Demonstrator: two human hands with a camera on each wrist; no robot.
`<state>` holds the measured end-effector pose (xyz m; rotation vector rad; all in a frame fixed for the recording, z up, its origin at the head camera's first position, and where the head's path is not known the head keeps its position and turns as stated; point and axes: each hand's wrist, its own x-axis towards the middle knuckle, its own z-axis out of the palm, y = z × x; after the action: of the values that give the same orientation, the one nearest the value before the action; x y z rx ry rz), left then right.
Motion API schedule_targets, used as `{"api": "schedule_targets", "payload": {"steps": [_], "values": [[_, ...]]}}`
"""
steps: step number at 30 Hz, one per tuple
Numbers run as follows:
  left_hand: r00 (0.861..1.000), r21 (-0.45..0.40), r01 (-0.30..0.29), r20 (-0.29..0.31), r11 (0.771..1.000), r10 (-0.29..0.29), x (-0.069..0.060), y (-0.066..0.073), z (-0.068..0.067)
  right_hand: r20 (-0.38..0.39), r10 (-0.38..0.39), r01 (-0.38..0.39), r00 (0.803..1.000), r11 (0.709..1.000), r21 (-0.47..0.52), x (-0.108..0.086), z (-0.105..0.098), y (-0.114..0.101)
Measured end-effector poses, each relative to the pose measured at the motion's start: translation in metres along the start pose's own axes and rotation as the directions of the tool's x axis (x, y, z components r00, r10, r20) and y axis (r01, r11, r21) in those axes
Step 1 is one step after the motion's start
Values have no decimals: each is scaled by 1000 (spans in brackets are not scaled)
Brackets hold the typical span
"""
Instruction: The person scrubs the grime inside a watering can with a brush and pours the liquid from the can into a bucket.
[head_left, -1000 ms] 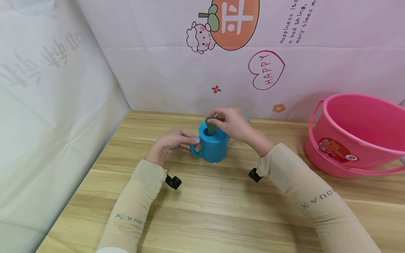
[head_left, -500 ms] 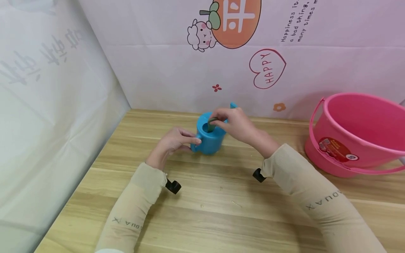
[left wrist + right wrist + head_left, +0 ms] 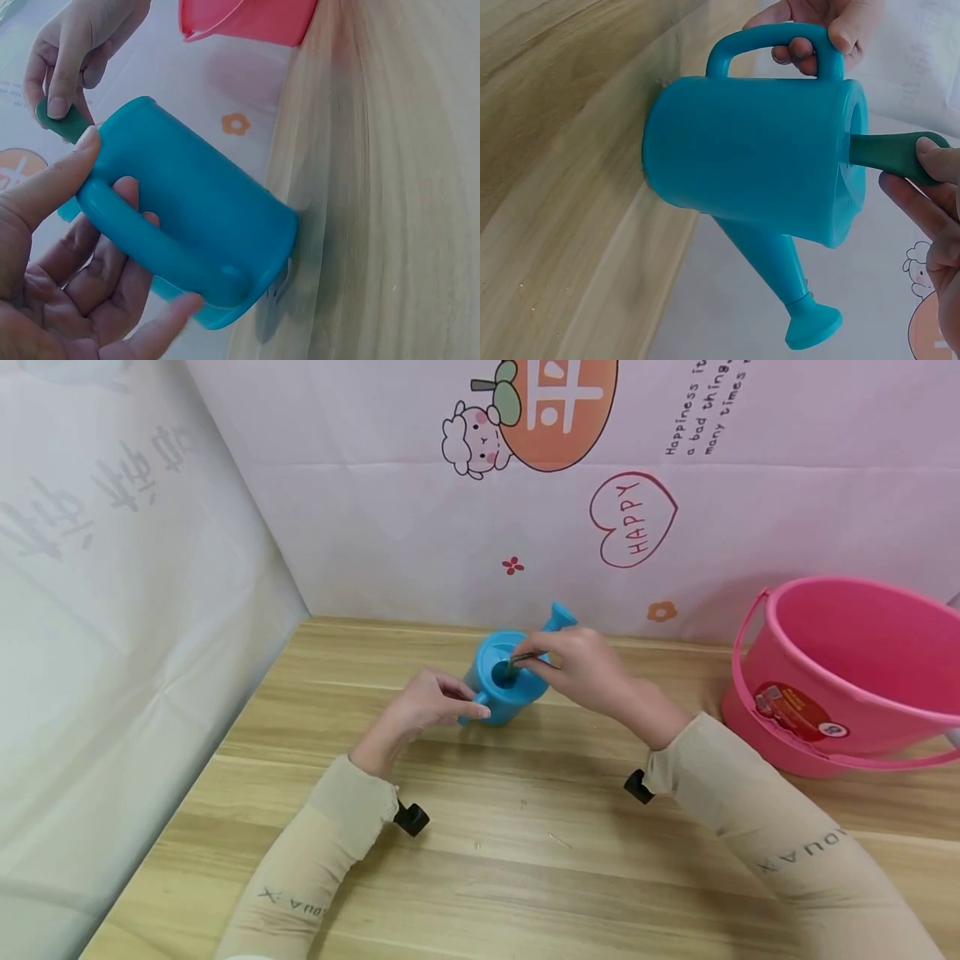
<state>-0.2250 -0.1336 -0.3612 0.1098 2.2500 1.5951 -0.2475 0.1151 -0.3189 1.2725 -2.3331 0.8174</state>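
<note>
A blue toy watering can point(image 3: 504, 706) is near the table's far edge, its spout point(image 3: 769, 262) pointing away to the back right in the head view. It looks slightly tilted; whether its base rests fully on the table I cannot tell. My left hand point(image 3: 435, 700) holds the can's loop handle point(image 3: 142, 232), thumb near the top end and fingers through the loop. My right hand point(image 3: 592, 672) pinches a green handle point(image 3: 889, 153) between thumb and fingers. The green piece goes down into the can's round top opening; its lower end is hidden inside.
A pink bucket point(image 3: 862, 693) with its carrying handle lowered stands at the right. Behind the wooden table point(image 3: 480, 893) hangs a printed white cloth point(image 3: 375, 527), and another white cloth point(image 3: 135, 635) hangs at the left. Small bits point(image 3: 558, 840) lie on the tabletop.
The can has turned and tilted, so its spout now shows beyond my right hand. My right hand has shifted right, and the green handle leans more. The left hand keeps its hold.
</note>
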Motion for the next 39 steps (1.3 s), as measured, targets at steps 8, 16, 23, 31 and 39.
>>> {"api": "schedule_targets", "payload": {"steps": [8,16,23,31,39], "values": [[991,12,-92,99,996,91,-1,-3,7,23,-32,32,999,999,-13,-14,-2,-2],[972,-31,-176,152,984,179,-5,-4,11,92,-84,84,992,996,-4,-18,-2,-7],[963,27,-239,136,971,233,-3,-5,14,66,29,-40,997,983,181,-26,-4,-13],[961,52,-246,145,968,236,-2,-2,16,-58,311,-275,949,901,336,-24,2,-23],[971,41,-211,127,977,205,0,-2,15,-246,419,-260,874,831,492,-24,4,-23]]}}
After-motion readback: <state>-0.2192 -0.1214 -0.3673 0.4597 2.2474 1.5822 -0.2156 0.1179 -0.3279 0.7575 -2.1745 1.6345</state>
